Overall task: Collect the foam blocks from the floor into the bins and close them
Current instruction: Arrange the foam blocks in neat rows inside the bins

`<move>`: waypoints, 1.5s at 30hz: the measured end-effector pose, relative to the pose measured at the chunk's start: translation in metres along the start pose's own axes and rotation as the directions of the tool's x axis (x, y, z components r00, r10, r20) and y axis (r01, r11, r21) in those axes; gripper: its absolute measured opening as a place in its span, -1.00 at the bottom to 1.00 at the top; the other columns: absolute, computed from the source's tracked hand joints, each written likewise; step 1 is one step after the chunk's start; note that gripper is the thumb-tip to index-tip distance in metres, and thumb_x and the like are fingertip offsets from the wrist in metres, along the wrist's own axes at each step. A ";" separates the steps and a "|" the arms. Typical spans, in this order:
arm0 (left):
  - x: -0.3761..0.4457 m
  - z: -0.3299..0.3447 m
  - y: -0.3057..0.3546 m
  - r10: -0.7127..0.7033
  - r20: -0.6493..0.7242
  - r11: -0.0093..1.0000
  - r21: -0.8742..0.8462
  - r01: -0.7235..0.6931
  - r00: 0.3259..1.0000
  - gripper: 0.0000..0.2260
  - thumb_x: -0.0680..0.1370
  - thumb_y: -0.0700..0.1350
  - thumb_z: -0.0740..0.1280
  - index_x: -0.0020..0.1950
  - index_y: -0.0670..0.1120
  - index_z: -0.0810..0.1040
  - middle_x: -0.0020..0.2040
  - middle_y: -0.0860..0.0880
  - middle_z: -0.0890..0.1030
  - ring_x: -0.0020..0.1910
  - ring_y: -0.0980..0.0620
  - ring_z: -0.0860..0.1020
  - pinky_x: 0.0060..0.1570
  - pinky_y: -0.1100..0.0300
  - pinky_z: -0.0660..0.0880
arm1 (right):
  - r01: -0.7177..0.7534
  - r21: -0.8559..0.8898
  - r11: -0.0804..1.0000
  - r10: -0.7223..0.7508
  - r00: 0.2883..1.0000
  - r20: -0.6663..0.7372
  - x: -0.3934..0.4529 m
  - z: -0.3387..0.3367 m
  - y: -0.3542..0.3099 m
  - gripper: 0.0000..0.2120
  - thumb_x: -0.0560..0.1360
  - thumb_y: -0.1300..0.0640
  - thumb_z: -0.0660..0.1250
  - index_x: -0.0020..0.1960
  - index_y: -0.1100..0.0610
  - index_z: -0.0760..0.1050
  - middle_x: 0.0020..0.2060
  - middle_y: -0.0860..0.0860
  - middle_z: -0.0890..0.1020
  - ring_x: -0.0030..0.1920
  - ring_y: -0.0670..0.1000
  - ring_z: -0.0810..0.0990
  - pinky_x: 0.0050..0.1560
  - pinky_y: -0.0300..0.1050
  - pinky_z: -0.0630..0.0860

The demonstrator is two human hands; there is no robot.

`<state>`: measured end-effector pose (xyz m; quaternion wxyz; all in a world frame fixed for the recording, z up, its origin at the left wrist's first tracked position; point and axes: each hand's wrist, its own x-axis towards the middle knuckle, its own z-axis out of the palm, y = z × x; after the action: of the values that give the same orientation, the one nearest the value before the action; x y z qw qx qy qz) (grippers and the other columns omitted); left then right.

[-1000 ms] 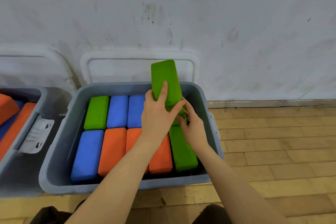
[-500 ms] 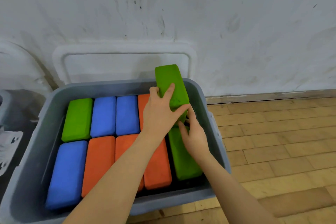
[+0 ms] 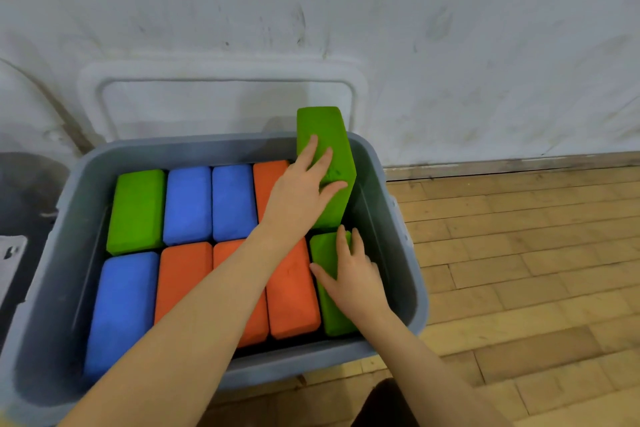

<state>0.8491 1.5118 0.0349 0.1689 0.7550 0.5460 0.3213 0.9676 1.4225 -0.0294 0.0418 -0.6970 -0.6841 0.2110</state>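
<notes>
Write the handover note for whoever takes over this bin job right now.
Left hand: flat against the tilted green block in the grey bin's far right corner.
Right hand: resting on the flat green block nearer you.
Done: the other slots in view hold blue, orange and green blocks.
Left: press the tilted block flat, then fit the white lid leaning on the wall.

Gym or studio: wood-strip floor (image 3: pixel 519 253), scuffed white wall (image 3: pixel 450 28).
</notes>
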 end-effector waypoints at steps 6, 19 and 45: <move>-0.018 0.025 -0.017 -0.074 0.044 0.997 0.036 0.072 0.996 -0.50 0.46 0.02 0.41 0.34 -0.15 0.46 0.44 -0.16 0.32 0.28 -0.19 0.45 0.12 -0.05 0.48 | 0.019 -0.024 1.000 -0.020 0.999 -0.048 0.003 -0.011 0.001 -0.23 0.54 -0.24 0.11 0.54 0.15 -0.11 0.51 0.18 0.03 0.38 0.16 0.33 0.27 0.07 0.36; -0.034 0.030 -0.067 -0.169 0.175 0.939 0.329 0.104 0.970 -0.45 0.54 0.19 -0.11 0.49 0.06 0.22 0.55 0.00 0.04 0.49 -0.09 0.10 0.37 -0.09 -0.01 | 0.109 0.082 0.991 -0.079 0.947 -0.312 0.049 -0.015 -0.005 -0.47 0.61 -0.05 0.06 0.53 -0.01 0.00 0.53 0.02 0.04 0.49 0.10 0.08 0.42 0.05 0.09; -0.041 0.018 -0.075 -0.292 0.182 0.879 0.439 0.188 0.939 -0.54 0.63 0.02 0.05 0.52 -0.06 0.14 0.54 -0.06 0.08 0.51 -0.08 0.01 0.43 -0.02 -0.08 | 0.104 -0.125 0.987 -0.121 0.984 -0.131 0.084 0.001 -0.017 -0.50 0.62 -0.11 -0.06 0.53 -0.01 0.04 0.53 0.04 0.03 0.51 0.16 0.01 0.48 0.06 -0.07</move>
<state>0.7993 1.5009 -0.0364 0.1088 0.7330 0.6667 0.0795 0.9498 1.5049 -0.0441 0.0595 -0.6713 -0.7292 0.1188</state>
